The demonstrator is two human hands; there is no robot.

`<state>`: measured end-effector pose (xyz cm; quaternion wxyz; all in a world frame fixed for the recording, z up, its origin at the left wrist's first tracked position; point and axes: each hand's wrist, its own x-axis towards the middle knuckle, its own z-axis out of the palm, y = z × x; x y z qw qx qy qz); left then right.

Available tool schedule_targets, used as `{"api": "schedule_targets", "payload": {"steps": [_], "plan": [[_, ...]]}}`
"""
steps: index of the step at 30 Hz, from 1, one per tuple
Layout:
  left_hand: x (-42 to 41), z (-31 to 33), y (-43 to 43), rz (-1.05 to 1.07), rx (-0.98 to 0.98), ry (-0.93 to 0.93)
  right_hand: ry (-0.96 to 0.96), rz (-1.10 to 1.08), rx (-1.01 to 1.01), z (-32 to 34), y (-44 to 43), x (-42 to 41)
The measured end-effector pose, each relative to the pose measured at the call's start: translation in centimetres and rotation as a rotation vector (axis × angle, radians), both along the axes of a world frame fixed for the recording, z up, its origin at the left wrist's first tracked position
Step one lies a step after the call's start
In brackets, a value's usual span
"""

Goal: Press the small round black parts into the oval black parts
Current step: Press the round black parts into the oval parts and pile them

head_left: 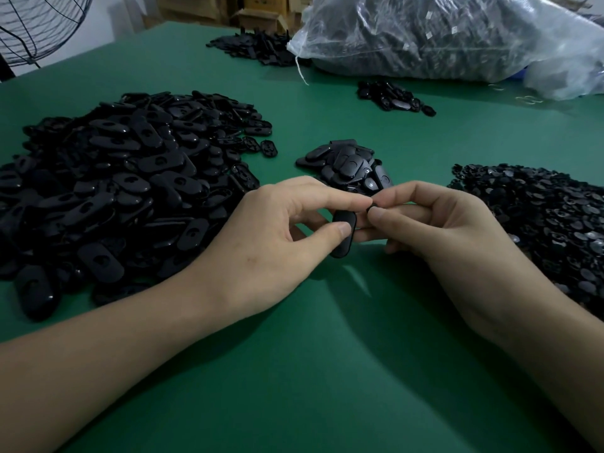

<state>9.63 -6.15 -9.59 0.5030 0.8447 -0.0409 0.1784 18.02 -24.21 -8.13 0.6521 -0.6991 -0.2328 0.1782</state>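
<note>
**Over the green table, both hands hold black parts pinched together**

At the centre of the view, the left hand (261, 237) pinches one oval black part (343, 219) between thumb and forefinger. The thumb lies flat across the part's face, the forefinger reaches over its far end, and the other fingers curl underneath. The part stands nearly on end, its lower tip just above the table (327, 354).

The right hand (434, 230) meets it from the other side. Its thumb and forefinger are closed on a small round black part (371, 208), of which only a dark sliver shows between the fingertips. That sliver sits against the upper end of the oval part, beside the left forefinger's tip. Whether it is seated in the oval part cannot be told. The right hand's remaining fingers are bent, and they touch the left hand's fingers below.

Just behind the hands lies a small heap of oval parts (349, 165). To the left spreads a large pile of oval parts (114, 191), and to the right a pile of small round parts (539, 217).

Farther back are a little cluster of black parts (395, 96) and another dark heap (258, 47) beside a clear plastic bag (441, 34) stuffed with dark pieces. A wire fan guard (39, 24) stands at the far left corner, with cardboard boxes (258, 14) behind the table.
</note>
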Motion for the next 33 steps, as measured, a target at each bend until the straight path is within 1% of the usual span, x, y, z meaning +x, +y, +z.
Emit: {"api": "schedule_targets", "payload": {"steps": [4,10,13,16,20,26,33], "plan": [[0.0,0.0,0.0,0.042,0.027,-0.045,0.019,-0.026,0.025,0.1,-0.1,0.1],[0.3,0.2,0.2,0.043,-0.108,0.009,-0.057,-0.071,0.008,0.0,-0.3,0.3],[0.3,0.1,0.2,0.029,-0.161,0.022,0.005,-0.03,0.076,0.2,-0.2,0.1],[0.4,0.0,0.3,0.042,-0.263,0.039,0.08,0.015,0.134,0.2,-0.1,-0.1],[0.6,0.1,0.2,0.075,-0.357,0.005,0.142,0.039,0.169,0.4,-0.1,-0.3],[0.3,0.3,0.1,0.047,-0.451,-0.047,0.143,0.063,0.147,0.4,-0.2,-0.4],[0.1,1.0,-0.4,0.076,-0.455,-0.107,0.153,0.069,0.141,0.6,-0.1,-0.7]]}}
